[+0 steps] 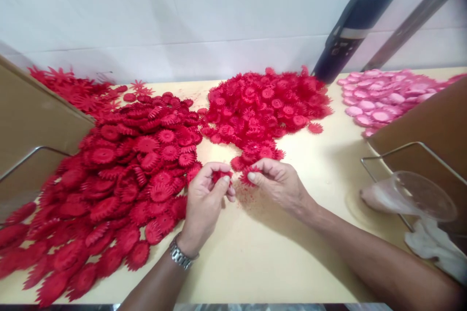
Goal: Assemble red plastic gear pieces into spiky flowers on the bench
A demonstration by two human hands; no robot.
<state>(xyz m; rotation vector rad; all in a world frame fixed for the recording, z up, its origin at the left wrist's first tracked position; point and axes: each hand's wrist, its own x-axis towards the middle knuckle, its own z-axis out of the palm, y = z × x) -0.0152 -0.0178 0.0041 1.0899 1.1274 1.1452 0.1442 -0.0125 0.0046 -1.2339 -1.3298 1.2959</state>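
Between thumb and fingers, my left hand pinches a small red fringed disc, partly hidden by the fingers. My right hand grips another red fringed disc by its edge, a short gap away from the left one. Both are held just above the pale tabletop. Left of my hands spreads a large heap of dark red fringed discs. Beyond them lies a pile of smaller, brighter red fringed discs, its near end close to my fingers.
Pink round pieces lie at the back right. Red star-shaped cutouts sit at the back left. Brown boards flank both sides. At right, a clear plastic cup tilts in a wire holder above a white cloth. A dark bottle-like object leans by the wall.
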